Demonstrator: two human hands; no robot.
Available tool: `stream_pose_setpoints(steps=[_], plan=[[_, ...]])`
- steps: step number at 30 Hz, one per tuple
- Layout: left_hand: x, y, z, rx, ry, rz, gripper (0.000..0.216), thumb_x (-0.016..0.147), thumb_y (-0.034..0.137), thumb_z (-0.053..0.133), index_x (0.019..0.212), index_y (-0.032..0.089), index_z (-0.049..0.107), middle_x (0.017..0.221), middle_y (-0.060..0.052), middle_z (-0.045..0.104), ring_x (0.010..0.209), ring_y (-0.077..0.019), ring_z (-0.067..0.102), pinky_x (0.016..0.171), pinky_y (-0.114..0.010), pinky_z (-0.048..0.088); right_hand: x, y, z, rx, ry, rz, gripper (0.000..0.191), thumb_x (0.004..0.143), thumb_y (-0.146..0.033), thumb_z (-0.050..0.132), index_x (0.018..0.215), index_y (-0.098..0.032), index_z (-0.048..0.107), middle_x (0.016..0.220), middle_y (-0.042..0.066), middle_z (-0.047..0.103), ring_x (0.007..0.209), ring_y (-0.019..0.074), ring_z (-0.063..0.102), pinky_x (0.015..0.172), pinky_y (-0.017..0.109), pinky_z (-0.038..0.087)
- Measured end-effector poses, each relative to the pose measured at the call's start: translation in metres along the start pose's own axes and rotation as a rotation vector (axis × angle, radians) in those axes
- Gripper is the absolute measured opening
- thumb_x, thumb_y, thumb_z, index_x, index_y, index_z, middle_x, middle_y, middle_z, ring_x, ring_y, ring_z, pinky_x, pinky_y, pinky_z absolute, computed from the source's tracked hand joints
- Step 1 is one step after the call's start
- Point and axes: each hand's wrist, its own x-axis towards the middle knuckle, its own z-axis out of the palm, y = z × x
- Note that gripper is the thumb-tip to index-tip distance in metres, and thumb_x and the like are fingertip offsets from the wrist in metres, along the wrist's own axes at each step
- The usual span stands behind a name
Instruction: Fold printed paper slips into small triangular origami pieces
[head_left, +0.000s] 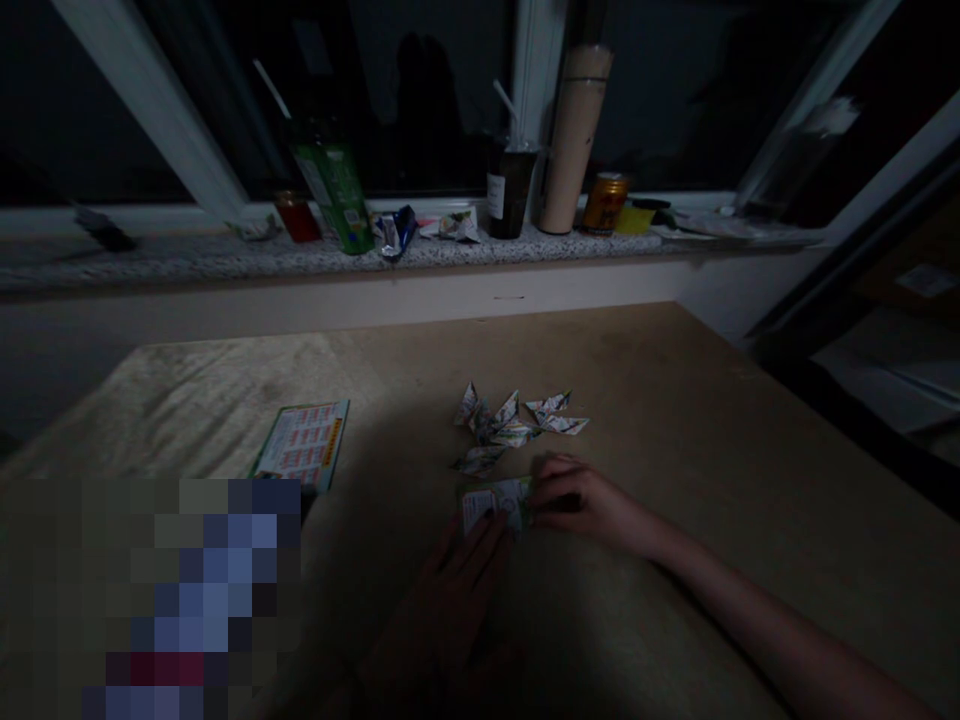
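Paper (480, 500), printed, on the table (660, 400) at about its middle; folded pieces (513, 433) cluster just beyond it, the nearest close to its far edge, others set off slightly to the right; a card (300, 445), also printed, lies well apart to the left; the widest stretch of table runs from the right hand (581, 500) out to the slanting right edge, with a further strip between the folded pieces and the far edge; beyond, a speckled sill (247, 262) carries a bottle (346, 195), a jar (298, 217), a cup (510, 195), a tall flask (576, 145) and a can (605, 205), among smaller items.

The near edge of the paper is partly covered by fingers; overlap and dim light make the folded pieces hard to count; pixelation masks the lower left, reaching the card's near edge; the right end of the sill is dark.

Hands apart, at the paper; the left hand (465, 560) lies on it, fingers extended; the right, fingers bent, meets its right edge, though whether it pinches there cannot be told.
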Motion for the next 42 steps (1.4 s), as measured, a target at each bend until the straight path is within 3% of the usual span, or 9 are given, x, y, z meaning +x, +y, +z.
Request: stream_pose_setpoints(steps=[6,10,19,31,42], plan=[[-0.001,0.001,0.006,0.010,0.081,-0.018,0.077,0.085,0.050,0.044,0.144,0.012,0.013,0.150,-0.012,0.014,0.136,-0.0286,0.013,0.109,-0.048,0.013,0.012,0.005,0.015,-0.087,0.094,0.096,0.017,0.076,-0.029,0.070,0.069,-0.017,0.060,0.071,-0.001,0.054,0.073,0.0153,0.052,0.068,0.028,0.038],[0.000,-0.003,0.016,0.003,0.044,-0.013,0.084,0.081,0.050,0.049,0.143,0.009,0.012,0.149,-0.016,0.016,0.136,-0.0301,0.013,0.108,-0.048,0.015,0.017,0.006,0.021,-0.165,0.129,0.139,0.018,0.074,-0.029,0.071,0.069,-0.018,0.058,0.075,0.000,0.055,0.079,0.0169,0.052,0.071,0.028,0.035],[0.001,-0.001,0.019,-0.030,0.093,-0.040,0.094,0.081,0.050,0.048,0.143,0.007,-0.009,0.149,-0.018,0.014,0.135,-0.0310,0.015,0.108,-0.046,0.019,0.017,0.006,0.026,-0.233,0.141,0.158,0.019,0.078,-0.033,0.067,0.072,-0.019,0.056,0.081,0.000,0.057,0.083,0.0183,0.050,0.072,0.030,0.031],[-0.001,0.002,0.009,-0.058,0.059,-0.042,0.087,0.080,0.046,0.052,0.144,0.010,0.005,0.150,-0.015,0.014,0.135,-0.0304,0.016,0.108,-0.045,0.020,0.018,0.004,0.028,-0.270,0.151,0.164,0.016,0.080,-0.030,0.065,0.072,-0.019,0.056,0.079,0.000,0.058,0.082,0.0180,0.050,0.072,0.030,0.028],[0.000,-0.001,0.016,-0.026,0.100,-0.013,0.091,0.080,0.049,0.051,0.144,0.008,0.002,0.149,-0.017,0.013,0.135,-0.0319,0.015,0.108,-0.045,0.020,0.019,0.003,0.030,-0.310,0.170,0.137,0.017,0.081,-0.027,0.063,0.069,-0.019,0.055,0.077,0.001,0.057,0.081,0.0188,0.049,0.070,0.030,0.028]])
